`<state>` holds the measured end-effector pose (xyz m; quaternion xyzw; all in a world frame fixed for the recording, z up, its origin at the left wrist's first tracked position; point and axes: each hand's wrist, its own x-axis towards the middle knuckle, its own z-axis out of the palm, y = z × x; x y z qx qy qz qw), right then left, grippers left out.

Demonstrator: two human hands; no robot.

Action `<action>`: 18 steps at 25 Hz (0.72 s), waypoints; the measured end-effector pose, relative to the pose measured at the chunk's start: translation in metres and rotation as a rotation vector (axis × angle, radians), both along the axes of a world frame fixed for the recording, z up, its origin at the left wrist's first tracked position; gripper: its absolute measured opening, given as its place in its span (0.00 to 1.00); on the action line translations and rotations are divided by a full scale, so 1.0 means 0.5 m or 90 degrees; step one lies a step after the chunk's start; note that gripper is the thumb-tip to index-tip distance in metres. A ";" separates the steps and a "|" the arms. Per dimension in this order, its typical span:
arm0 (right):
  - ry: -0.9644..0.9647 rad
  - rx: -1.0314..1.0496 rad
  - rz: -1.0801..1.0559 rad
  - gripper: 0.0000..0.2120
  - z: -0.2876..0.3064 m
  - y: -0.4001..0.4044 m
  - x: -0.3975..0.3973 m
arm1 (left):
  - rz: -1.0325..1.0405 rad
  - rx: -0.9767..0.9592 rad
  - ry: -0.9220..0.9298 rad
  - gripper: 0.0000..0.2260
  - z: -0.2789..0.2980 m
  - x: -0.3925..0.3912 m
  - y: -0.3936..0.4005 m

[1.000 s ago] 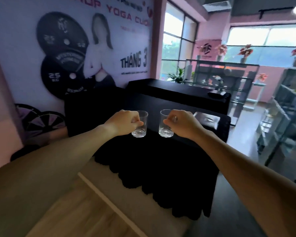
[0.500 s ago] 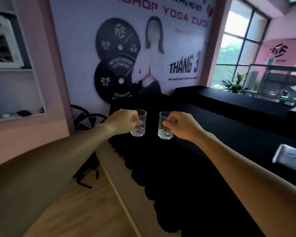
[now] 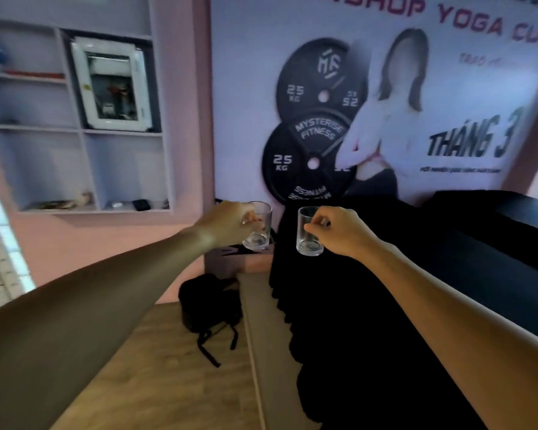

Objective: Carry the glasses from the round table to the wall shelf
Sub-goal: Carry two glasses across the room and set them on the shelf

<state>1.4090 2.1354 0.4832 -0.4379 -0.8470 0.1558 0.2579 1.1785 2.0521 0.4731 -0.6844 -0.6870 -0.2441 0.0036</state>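
Note:
I hold two clear, empty drinking glasses out in front of me at chest height. My left hand (image 3: pixel 230 223) is shut on the left glass (image 3: pixel 259 235), fingers wrapped round its side. My right hand (image 3: pixel 342 231) is shut on the right glass (image 3: pixel 308 234), pinching it near the rim. Both glasses are upright and a short gap apart. The wall shelf (image 3: pixel 75 128), a recessed set of pale compartments in the pink wall, is at the upper left, well beyond my hands. The round table is not in view.
A long table under a black cloth (image 3: pixel 416 274) fills the right side, close to my right arm. A black backpack (image 3: pixel 210 302) lies on the wooden floor below my hands. A white framed box (image 3: pixel 112 85) and small items sit in the shelf compartments. A large poster (image 3: pixel 370 103) covers the wall.
My view has swung to the left, bringing the wall shelf into sight and moving the black table to the right. Both hands keep the same grip on the glasses.

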 end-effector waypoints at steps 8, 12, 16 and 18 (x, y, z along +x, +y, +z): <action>-0.018 -0.002 0.202 0.08 -0.014 0.223 -0.427 | 0.194 -0.009 0.034 0.11 -0.028 -0.369 0.121; 0.000 0.000 0.271 0.07 -0.017 0.293 -0.660 | 0.262 -0.008 0.040 0.13 -0.031 -0.581 0.160; 0.009 -0.004 0.330 0.08 -0.006 0.346 -0.864 | 0.290 0.001 0.061 0.13 -0.018 -0.763 0.197; 0.019 -0.008 0.355 0.08 -0.003 0.377 -0.967 | 0.306 0.009 0.059 0.12 -0.017 -0.852 0.216</action>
